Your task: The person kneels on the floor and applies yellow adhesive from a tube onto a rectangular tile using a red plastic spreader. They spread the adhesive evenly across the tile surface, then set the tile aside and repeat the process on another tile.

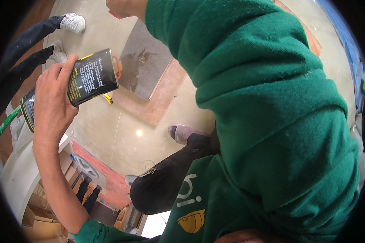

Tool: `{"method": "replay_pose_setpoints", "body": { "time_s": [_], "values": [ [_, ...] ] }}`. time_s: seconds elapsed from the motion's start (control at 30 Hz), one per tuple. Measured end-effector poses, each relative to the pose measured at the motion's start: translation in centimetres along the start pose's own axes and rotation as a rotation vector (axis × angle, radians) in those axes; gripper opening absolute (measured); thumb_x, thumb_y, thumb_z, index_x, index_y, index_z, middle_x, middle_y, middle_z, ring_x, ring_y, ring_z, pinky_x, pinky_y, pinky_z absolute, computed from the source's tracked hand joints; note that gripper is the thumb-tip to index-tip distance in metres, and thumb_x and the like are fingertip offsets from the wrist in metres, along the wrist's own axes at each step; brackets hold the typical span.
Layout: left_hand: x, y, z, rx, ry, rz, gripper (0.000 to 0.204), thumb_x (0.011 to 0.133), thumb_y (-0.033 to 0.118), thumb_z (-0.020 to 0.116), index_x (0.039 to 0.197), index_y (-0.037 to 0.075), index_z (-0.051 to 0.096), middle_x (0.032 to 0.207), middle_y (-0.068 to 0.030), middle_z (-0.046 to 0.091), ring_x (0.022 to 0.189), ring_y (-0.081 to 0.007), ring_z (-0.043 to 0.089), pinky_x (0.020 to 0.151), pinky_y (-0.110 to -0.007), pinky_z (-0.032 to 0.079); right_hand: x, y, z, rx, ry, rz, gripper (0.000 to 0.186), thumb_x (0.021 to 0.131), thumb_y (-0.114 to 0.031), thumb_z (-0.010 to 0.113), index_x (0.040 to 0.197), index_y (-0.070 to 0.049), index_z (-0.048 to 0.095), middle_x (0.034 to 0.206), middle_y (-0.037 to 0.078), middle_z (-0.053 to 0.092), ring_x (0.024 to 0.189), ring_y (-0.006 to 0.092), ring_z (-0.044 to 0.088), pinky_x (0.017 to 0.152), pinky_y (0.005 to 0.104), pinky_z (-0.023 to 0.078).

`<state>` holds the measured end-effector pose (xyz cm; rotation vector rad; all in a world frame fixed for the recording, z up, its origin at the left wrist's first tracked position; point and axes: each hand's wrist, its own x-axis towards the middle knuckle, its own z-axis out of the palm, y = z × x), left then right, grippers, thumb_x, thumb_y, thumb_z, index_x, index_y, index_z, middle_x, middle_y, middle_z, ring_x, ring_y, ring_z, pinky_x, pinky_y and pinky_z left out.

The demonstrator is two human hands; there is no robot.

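Observation:
My left hand (54,95) is wrapped round a black rectangular metal can (94,77) with yellow trim and printed sides. The can is tilted on its side, with a red ring (117,68) at its right end. Beyond that end a grey board (156,69) with a dark wet-looking patch lies on a larger brown wooden board (142,113). My right hand (123,7) is cut off by the top edge, past the grey board. A red edge shows beneath it, but its fingers are out of sight.
Another person's white shoes (74,23) and dark trouser legs are at the upper left. A yellow-handled tool (108,98) lies beside the boards. White furniture (24,174) stands at lower left, near a red panel (109,178). Blue sheeting (344,28) runs along the far right.

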<state>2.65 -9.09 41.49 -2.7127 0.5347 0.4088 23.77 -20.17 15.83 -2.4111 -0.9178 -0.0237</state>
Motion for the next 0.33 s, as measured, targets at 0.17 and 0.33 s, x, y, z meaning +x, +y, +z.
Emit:
{"method": "replay_pose_setpoints", "body": {
  "time_s": [0.17, 0.33],
  "values": [
    [-0.9, -0.3, 0.2, 0.018, 0.014, -0.015, 0.085, 0.065, -0.017, 0.062, 0.144, 0.012, 0.054, 0.12, -0.0149, 0.059, 0.115, -0.0375, 0.056, 0.106, -0.048, 0.043, -3.3, -2.7, -4.9, -0.014, -0.1, -0.058, 0.032, 0.092, -0.028, 0.069, 0.112, -0.004, 0.074, 0.116, 0.018, 0.074, 0.114, 0.0341, 0.069, 0.097, 0.0468, 0.054],
    [-0.8, -1.1, 0.3, 0.047, -0.063, -0.028, 0.091, 0.068, -0.008, 0.076, 0.152, 0.017, 0.049, 0.132, -0.0132, 0.059, 0.124, -0.0345, 0.055, 0.112, -0.047, 0.04, -2.3, -2.9, -3.6, 0.012, -0.11, 0.002, 0.045, 0.088, -0.038, 0.076, 0.117, -0.004, 0.072, 0.121, 0.019, 0.072, 0.12, 0.033, 0.066, 0.102, 0.0455, 0.052]
  ]
}}
